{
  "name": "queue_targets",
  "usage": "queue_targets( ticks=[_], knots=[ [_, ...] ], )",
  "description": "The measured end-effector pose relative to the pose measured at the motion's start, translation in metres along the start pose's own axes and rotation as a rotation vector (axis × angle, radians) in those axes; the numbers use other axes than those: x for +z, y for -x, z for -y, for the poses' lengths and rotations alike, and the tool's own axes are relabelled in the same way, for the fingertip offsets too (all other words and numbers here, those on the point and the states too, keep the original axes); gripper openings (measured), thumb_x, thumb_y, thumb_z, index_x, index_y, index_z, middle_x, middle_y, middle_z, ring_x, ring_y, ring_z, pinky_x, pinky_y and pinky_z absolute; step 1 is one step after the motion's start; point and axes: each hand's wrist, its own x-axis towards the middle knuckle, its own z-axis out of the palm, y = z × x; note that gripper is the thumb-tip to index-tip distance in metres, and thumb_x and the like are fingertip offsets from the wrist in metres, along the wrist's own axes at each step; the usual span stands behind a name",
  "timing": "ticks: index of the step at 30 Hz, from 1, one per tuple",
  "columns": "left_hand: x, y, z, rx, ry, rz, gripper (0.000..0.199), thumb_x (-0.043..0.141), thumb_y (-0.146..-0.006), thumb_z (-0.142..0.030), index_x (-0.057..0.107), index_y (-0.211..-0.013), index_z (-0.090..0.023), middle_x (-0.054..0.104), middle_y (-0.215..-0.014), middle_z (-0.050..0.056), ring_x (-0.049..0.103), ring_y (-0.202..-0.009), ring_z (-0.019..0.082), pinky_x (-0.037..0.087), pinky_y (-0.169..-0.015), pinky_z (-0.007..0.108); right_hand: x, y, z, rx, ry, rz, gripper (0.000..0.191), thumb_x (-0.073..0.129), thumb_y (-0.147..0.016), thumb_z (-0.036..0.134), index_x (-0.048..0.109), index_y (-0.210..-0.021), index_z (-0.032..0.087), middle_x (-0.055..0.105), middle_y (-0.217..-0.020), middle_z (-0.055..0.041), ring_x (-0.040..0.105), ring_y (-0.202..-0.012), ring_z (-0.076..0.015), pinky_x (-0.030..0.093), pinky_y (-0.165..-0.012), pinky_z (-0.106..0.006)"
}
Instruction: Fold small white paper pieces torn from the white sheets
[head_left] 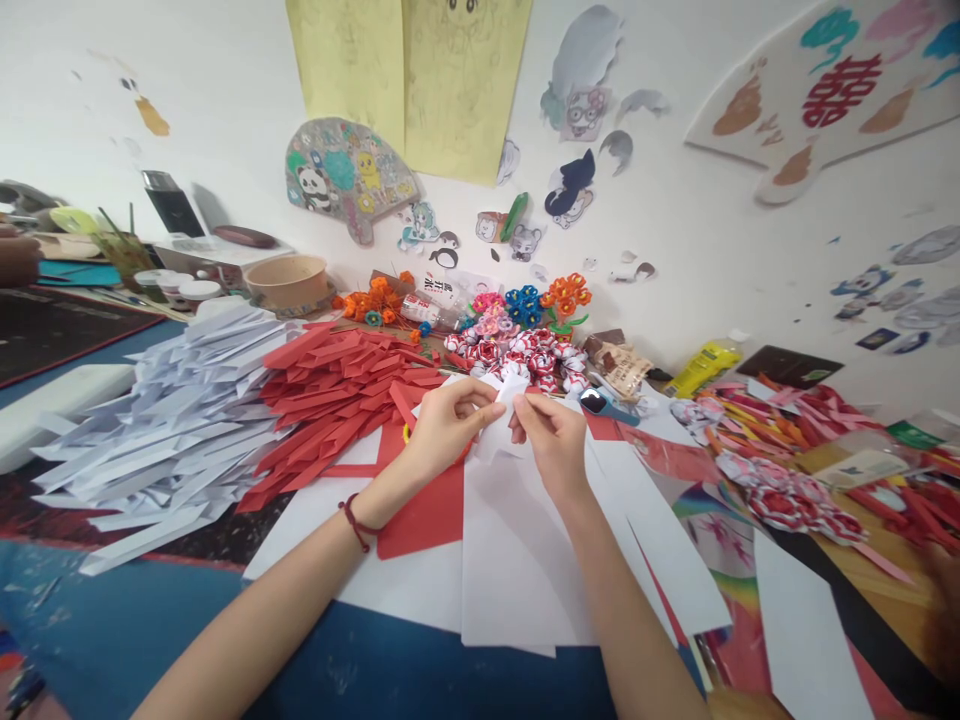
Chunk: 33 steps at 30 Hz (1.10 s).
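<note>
Between both hands, above the table, is a small folded piece of white paper (504, 420). My left hand (452, 420) pinches its left side with thumb and fingers; a dark red cord bracelet circles that wrist. On the other side, my right hand (553, 430) grips the paper's right edge between thumb and forefinger. Below them lie white paper sheets (525, 570) and a red paper sheet (424, 505). To the left are a heap of folded red paper strips (330, 400) and a larger pile of folded white paper strips (180, 420).
Red-and-white paper flowers (525, 355) sit behind my hands, near a blue watch (600, 402). A tan bowl (286, 282) and small jars (199, 292) stand back left. At right are a yellow bottle (703, 368) and more paper flowers (795, 495). Another person's hand (16, 258) shows far left.
</note>
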Motion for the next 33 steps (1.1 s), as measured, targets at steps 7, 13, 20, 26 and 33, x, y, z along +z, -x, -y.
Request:
queue_targets(
  ticks=[7,13,20,26,33],
  knots=[
    [-0.0008,-0.0007,0.0002,-0.003,-0.015,-0.008,0.025,0.067,-0.077,-0.038,0.062,-0.085,-0.015,0.06,-0.065,0.001,0.054,-0.057,0.01,0.042,-0.052,0.019,0.0005,0.0002,-0.0013,0.001,-0.028,0.013,0.033,0.054,-0.088,0.04,0.058,-0.064,0.017,0.054,-0.059,-0.0001,0.051,-0.051,-0.0116,0.042,-0.051,-0.023],
    [-0.0009,-0.0003,-0.0002,0.009,-0.036,-0.001,0.025,0.064,-0.08,-0.039,0.062,-0.085,-0.015,0.063,-0.072,0.003,0.056,-0.061,0.011,0.044,-0.055,0.02,-0.0007,0.0004,-0.0017,-0.022,0.014,0.02,0.032,0.053,-0.089,0.039,0.058,-0.066,0.017,0.054,-0.06,0.0001,0.052,-0.051,-0.0117,0.042,-0.051,-0.024],
    [-0.0023,-0.0001,-0.0011,0.028,-0.085,-0.057,0.027,0.058,-0.084,-0.041,0.065,-0.083,-0.016,0.064,-0.077,0.003,0.053,-0.06,0.01,0.042,-0.055,0.02,-0.0018,0.0019,0.0032,-0.108,0.13,0.142,0.031,0.051,-0.09,0.037,0.058,-0.067,0.018,0.055,-0.063,-0.0006,0.052,-0.053,-0.0119,0.043,-0.054,-0.024],
    [-0.0053,-0.0017,-0.0023,-0.014,0.073,-0.018,0.029,0.063,-0.08,-0.043,0.063,-0.074,-0.014,0.06,-0.067,0.002,0.051,-0.06,0.01,0.04,-0.055,0.02,-0.0007,0.003,0.0015,-0.108,0.122,0.175,0.031,0.051,-0.09,0.038,0.058,-0.067,0.018,0.055,-0.064,-0.0008,0.052,-0.054,-0.0123,0.043,-0.054,-0.025],
    [-0.0009,0.0026,-0.0025,0.007,-0.029,-0.109,0.03,0.06,-0.082,-0.044,0.061,-0.073,-0.015,0.059,-0.067,0.001,0.05,-0.059,0.01,0.039,-0.054,0.021,0.0011,0.0034,0.0022,-0.098,0.097,0.172,0.029,0.052,-0.09,0.036,0.058,-0.068,0.018,0.055,-0.064,-0.0003,0.052,-0.053,-0.0117,0.043,-0.052,-0.024]
  ],
)
